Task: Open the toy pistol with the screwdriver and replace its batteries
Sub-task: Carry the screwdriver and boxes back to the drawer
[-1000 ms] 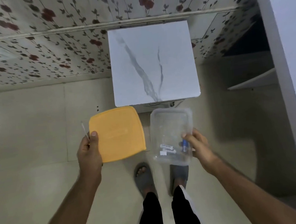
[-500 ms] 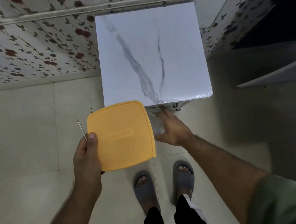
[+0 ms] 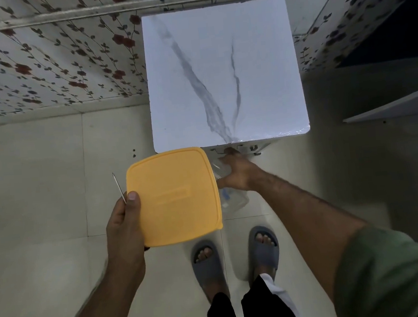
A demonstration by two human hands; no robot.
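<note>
a pale tiled floor [image 3: 39, 187] meets a wall [image 3: 48, 66] papered with dark red flowers on trailing stems, and against it stands a square table [image 3: 223, 75] with a smooth white top veined in grey like marble, its corners rounded. the left hand [image 3: 123, 225] grips a flat, rounded-square lid [image 3: 174, 196] of matte orange plastic, thumb pressed on its near left corner and the other fingers hidden beneath; the same hand also holds a thin metal screwdriver [image 3: 119, 187] whose slim shaft sticks up past the thumb, beside the lid's left edge. the right hand [image 3: 237, 173] reaches forward and down toward the table's front edge, fingers curled over the rim of a clear plastic box [image 3: 233, 199], which is blurred and partly hidden behind the lid; something small and blue shows through its wall, too unclear to name. the toy pistol cannot be made out anywhere. a green sleeve [image 3: 397, 270] covers the right upper arm. below, two feet in grey slides [image 3: 263, 246] stand on the tiles, with black trouser legs above them.
</note>
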